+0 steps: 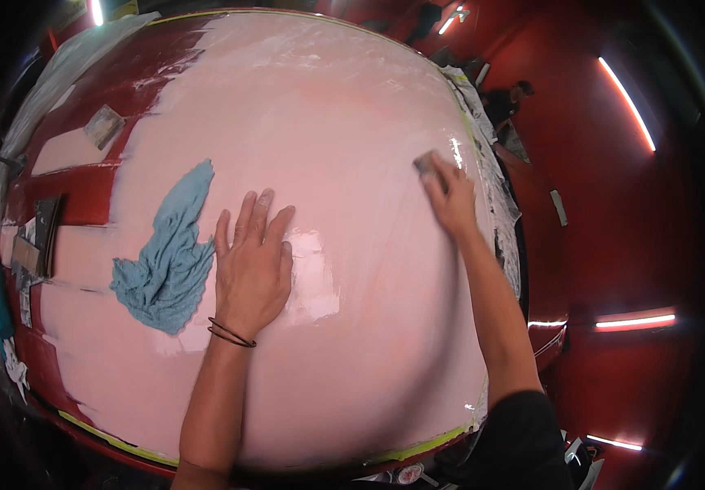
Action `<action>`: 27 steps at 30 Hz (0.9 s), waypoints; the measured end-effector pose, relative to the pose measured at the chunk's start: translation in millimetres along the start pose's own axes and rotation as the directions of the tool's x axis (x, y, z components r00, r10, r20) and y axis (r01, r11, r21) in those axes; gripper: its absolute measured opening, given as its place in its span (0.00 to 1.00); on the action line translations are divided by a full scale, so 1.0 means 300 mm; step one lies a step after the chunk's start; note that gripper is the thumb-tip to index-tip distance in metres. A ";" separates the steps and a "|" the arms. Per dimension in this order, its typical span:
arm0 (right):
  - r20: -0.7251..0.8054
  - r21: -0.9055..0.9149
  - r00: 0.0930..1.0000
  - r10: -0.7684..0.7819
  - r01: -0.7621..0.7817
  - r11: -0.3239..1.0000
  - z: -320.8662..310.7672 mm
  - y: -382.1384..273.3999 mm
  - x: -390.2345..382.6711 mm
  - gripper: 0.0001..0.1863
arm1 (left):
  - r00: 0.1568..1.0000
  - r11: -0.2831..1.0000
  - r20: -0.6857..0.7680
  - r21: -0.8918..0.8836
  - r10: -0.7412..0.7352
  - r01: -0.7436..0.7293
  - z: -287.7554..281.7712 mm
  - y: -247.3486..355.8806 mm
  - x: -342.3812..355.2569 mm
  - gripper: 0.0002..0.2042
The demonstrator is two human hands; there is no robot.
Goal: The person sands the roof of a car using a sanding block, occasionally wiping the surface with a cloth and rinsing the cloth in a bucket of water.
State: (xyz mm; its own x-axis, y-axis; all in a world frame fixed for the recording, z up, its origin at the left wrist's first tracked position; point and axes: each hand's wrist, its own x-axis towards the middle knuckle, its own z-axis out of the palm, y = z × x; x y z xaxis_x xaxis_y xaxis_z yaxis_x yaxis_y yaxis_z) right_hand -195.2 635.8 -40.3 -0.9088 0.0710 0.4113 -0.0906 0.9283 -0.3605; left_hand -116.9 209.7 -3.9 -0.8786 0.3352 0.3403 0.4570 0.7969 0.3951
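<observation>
A large curved red panel [156, 65] is mostly coated in pale pink [344, 122], with yellow tape along its edges. My left hand [250, 269] lies open and flat on the pink coat, fingers spread, wearing dark bands at the wrist. Just left of it is a crumpled blue-grey cloth [164, 278]. My right hand [449, 196] grips a small dark sanding block [422, 163] against the coat near the right edge, where some wet streaks shine.
Grey squares of sanding material [103, 126] and a stack of pads [34, 245] sit on the left side. Crumpled masking sheet [503, 229] runs along the right edge. Another person [509, 102] is at the upper right. Lights line the red walls [613, 220].
</observation>
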 end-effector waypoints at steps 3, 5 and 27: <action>0.003 -0.084 0.982 0.190 -0.189 0.978 0.029 -0.043 0.055 0.29 | 1.000 1.000 0.005 0.005 -0.001 0.001 0.010 -0.013 0.000 0.24; 0.019 -0.053 0.993 0.114 -0.113 0.992 0.018 -0.044 -0.020 0.29 | 1.000 1.000 -0.003 -0.005 0.003 -0.003 0.017 -0.010 0.017 0.24; 0.090 -0.036 0.996 0.029 -0.026 0.999 -0.051 -0.072 -0.346 0.32 | 0.999 0.995 0.016 0.087 -0.050 0.048 0.004 -0.039 -0.012 0.23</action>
State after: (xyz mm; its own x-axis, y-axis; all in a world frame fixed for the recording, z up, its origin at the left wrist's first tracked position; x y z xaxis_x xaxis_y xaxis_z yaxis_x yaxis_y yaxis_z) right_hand -92.7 613.9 -62.2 -0.9440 0.0647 0.3236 -0.0525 0.9387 -0.3407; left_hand -119.2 199.8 -10.7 -0.9023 0.3029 0.3067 0.4002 0.8530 0.3349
